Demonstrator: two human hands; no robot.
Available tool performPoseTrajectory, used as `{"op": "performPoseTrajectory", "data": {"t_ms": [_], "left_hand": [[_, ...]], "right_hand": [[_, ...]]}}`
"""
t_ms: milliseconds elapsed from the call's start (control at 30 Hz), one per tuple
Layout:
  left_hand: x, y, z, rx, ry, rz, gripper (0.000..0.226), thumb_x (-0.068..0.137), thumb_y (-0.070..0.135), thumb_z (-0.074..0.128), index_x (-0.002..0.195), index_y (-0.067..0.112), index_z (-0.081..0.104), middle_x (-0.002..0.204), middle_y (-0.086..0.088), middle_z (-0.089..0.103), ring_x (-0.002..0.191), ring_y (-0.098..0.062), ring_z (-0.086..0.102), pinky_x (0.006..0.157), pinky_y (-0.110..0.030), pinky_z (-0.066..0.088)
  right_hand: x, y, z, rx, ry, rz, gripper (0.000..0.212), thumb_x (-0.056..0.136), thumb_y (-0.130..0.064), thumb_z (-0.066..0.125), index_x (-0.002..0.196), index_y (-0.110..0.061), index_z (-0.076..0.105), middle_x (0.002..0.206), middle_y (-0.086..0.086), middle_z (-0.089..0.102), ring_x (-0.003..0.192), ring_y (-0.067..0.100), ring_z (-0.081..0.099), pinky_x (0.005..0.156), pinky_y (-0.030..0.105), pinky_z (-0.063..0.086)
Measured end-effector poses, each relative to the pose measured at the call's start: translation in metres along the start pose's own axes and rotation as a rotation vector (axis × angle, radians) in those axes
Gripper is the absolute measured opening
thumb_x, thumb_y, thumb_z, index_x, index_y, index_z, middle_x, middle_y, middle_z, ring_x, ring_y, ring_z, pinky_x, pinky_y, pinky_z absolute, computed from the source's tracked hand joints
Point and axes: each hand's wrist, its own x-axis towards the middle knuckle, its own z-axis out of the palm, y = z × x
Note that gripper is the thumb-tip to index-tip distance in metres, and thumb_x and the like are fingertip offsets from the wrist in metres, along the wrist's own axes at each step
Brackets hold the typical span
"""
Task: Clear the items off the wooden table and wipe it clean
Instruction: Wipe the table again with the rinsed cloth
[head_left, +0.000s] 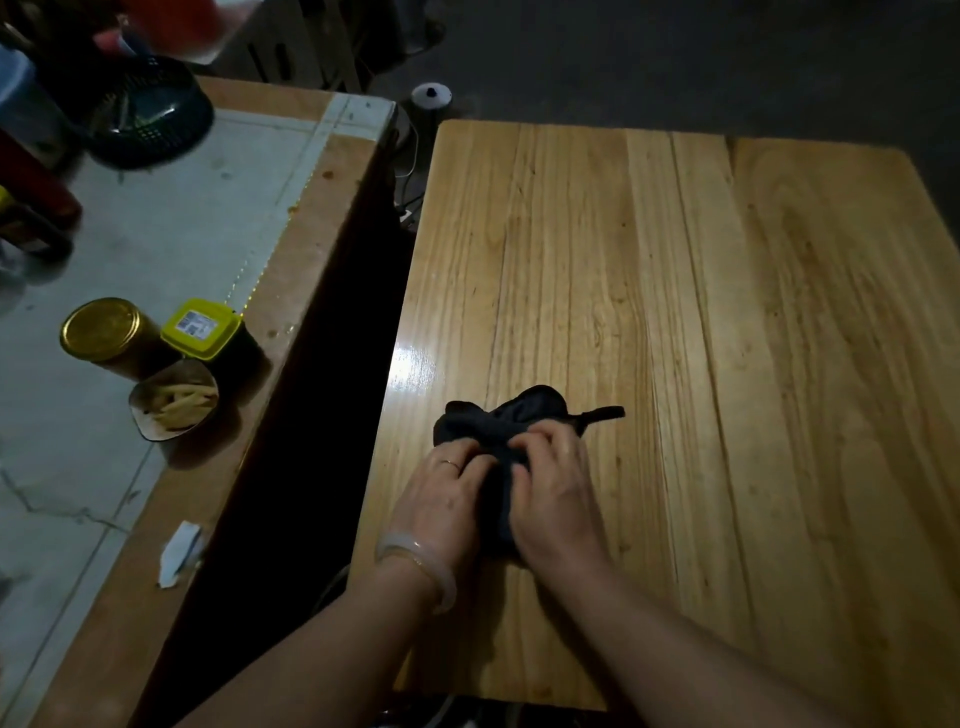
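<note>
Black cloth (511, 426) under my hands. Honey-yellow wooden bench (727, 338) with streaky darker grain. Side counter (156, 234) pale grey, tan-brown border. Gold jar lid (101, 328), bright yellow tub lid (200, 327), dark mesh basket (150, 114), pale translucent bangle (415, 558).

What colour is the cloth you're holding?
Black, or very dark; the cloth shows in the head view.

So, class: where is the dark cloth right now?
In the head view, the dark cloth lies on the wooden table near its left edge, gripped by both hands.
</note>
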Motion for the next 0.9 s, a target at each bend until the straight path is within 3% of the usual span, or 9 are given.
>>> {"op": "performPoseTrajectory", "data": {"t_ms": [67,133,200,300,467,600,733,900], "left_hand": [[0.004,-0.004,0.004,-0.120,-0.004,-0.056,0.040,0.089,0.014,0.057,0.129,0.019,0.053,0.137,0.003,0.040,0.127,-0.014,0.034,0.106,-0.019,0.030],[0.013,-0.006,0.003,-0.199,0.016,-0.079,0.038,0.085,0.007,0.059,0.122,0.015,0.058,0.128,0.002,0.046,0.119,-0.017,0.041,0.100,-0.017,0.033],[0.021,-0.009,-0.004,-0.317,0.054,-0.148,0.032,0.085,-0.002,0.055,0.111,0.013,0.064,0.113,0.002,0.053,0.108,-0.016,0.051,0.095,-0.019,0.038],[0.029,-0.012,-0.013,-0.391,0.111,-0.233,0.025,0.087,-0.002,0.053,0.103,0.014,0.066,0.102,0.005,0.051,0.097,-0.011,0.053,0.090,-0.021,0.044],[0.029,-0.021,-0.015,-0.383,0.256,-0.364,0.016,0.086,0.009,0.062,0.101,0.016,0.060,0.101,-0.003,0.058,0.087,-0.016,0.058,0.081,-0.028,0.050],[0.021,-0.032,-0.013,-0.336,0.167,-0.470,0.007,0.090,0.013,0.059,0.094,0.019,0.059,0.092,-0.001,0.064,0.084,-0.017,0.061,0.076,-0.031,0.052],[0.015,-0.040,-0.014,-0.356,0.176,-0.526,0.005,0.092,0.016,0.057,0.091,0.018,0.061,0.091,0.001,0.065,0.083,-0.014,0.061,0.072,-0.027,0.048],[0.011,-0.055,-0.019,-0.437,0.214,-0.636,0.008,0.093,0.021,0.054,0.090,0.020,0.062,0.088,0.002,0.064,0.084,-0.017,0.061,0.078,-0.034,0.052]], "right_hand": [[0.002,-0.003,0.016,0.006,-0.106,0.087,0.037,0.101,-0.024,0.041,0.136,-0.014,0.047,0.146,-0.001,0.033,0.134,0.015,0.029,0.107,0.032,0.037],[0.010,-0.005,0.029,0.031,-0.169,0.181,0.049,0.104,-0.034,0.031,0.150,-0.018,0.029,0.158,-0.005,0.016,0.144,0.013,0.010,0.116,0.031,0.020],[0.020,-0.004,0.040,0.033,-0.181,0.208,0.055,0.104,-0.042,0.024,0.155,-0.023,0.013,0.162,-0.009,0.002,0.148,0.011,-0.006,0.119,0.032,0.003],[0.032,0.002,0.056,-0.149,-0.181,0.163,0.061,0.102,-0.048,0.015,0.155,-0.023,-0.004,0.161,-0.008,-0.016,0.145,0.008,-0.023,0.119,0.033,-0.014],[0.050,0.013,0.064,-0.313,-0.169,0.023,0.080,0.095,-0.065,0.016,0.153,-0.018,-0.014,0.159,0.002,-0.026,0.143,0.015,-0.030,0.119,0.038,-0.015],[0.062,0.023,0.053,-0.278,-0.172,-0.103,0.094,0.091,-0.070,0.031,0.154,-0.013,-0.008,0.161,0.006,-0.020,0.146,0.016,-0.023,0.121,0.036,-0.010],[0.054,0.020,0.056,-0.291,-0.103,-0.064,0.084,0.094,-0.062,0.036,0.155,-0.011,0.008,0.163,0.011,-0.006,0.149,0.021,-0.014,0.120,0.037,-0.011],[0.001,0.020,0.060,-0.319,-0.214,-0.188,0.076,0.096,-0.060,0.024,0.156,-0.019,-0.001,0.162,0.005,-0.014,0.147,0.015,-0.021,0.118,0.036,-0.014]]}}
